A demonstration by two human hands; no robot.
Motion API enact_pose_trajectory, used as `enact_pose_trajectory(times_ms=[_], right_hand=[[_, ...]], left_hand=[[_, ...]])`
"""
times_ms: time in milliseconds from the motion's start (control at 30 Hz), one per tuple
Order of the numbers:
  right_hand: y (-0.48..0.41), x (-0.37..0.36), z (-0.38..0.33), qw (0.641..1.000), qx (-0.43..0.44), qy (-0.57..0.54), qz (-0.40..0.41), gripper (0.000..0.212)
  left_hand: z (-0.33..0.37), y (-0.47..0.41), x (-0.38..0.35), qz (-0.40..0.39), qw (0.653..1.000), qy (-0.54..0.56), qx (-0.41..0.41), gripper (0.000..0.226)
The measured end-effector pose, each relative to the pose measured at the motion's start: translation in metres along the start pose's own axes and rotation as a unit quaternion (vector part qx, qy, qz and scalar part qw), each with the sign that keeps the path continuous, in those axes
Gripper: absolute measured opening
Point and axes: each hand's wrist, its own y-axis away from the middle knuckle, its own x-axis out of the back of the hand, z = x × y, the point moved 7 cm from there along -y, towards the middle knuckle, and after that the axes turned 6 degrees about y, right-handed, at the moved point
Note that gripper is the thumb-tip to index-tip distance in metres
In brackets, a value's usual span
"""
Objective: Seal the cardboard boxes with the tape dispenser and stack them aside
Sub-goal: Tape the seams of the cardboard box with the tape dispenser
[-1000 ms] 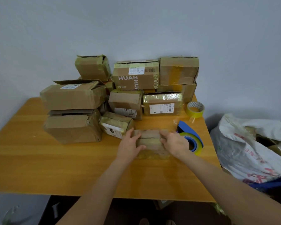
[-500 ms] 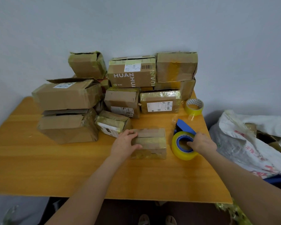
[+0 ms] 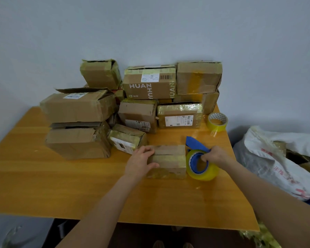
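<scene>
1. Boxes: ten cardboard boxes show plainly. One small box [image 3: 168, 158] lies flat on its own toward the right edge of the surface [image 3: 61, 185], nearer the front edge than the others. Its brown flaps are closed and yellowish tape covers its near face.
2. The other nine are stacked boxes [image 3: 77, 108] in two layers along the far edge, against the wall [image 3: 150, 24]. Slivers of more cardboard show between them, too hidden to count. One box reads "HUAN" in white letters, and several carry white shipping labels.
3. Hands: two. The left hand [image 3: 141, 161] grips the left end of the small box, with its fingers [image 3: 148, 150] curled over the top and the thumb on the near face.
4. The right hand [image 3: 216, 155] holds the tape dispenser [image 3: 193, 162], its fingers clenched round the blue frame at the hub of the roll. The dispenser stands on the surface just beside the right end of the small box. Whether the two touch cannot be told.
5. Tape rolls: two, both yellow. One sits on the dispenser. A spare roll [image 3: 217, 120] lies flat at the far right corner.
6. Sacks: one white sack [image 3: 276, 158] with red print sits beyond the right edge, with cardboard showing in its mouth.
7. The surface is glossy orange-yellow wood grain. The wall is plain pale grey.
</scene>
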Motion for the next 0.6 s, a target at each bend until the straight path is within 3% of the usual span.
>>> enact_pose_trajectory(times_ms=[100,200,333,467,600], right_hand=[[0.005,-0.005,0.007,0.989,-0.019,-0.136,-0.050,0.033],[0.008,-0.005,0.010,0.979,-0.028,-0.193,-0.057,0.036],[0.012,0.000,-0.004,0.984,0.026,-0.176,-0.026,0.042],[0.032,0.059,-0.036,0.977,0.125,-0.163,0.060,0.047],[0.072,0.084,-0.089,0.964,0.250,-0.089,-0.005,0.057]], left_hand=[[0.001,0.002,0.001,-0.005,1.000,-0.001,-0.007,0.066],[0.000,0.003,0.001,-0.026,0.999,-0.003,-0.017,0.067],[-0.002,0.005,0.000,-0.037,0.999,0.010,-0.025,0.065],[0.000,0.002,0.002,-0.027,0.999,0.027,-0.019,0.060],[-0.001,-0.002,0.004,-0.017,0.998,0.056,-0.006,0.054]])
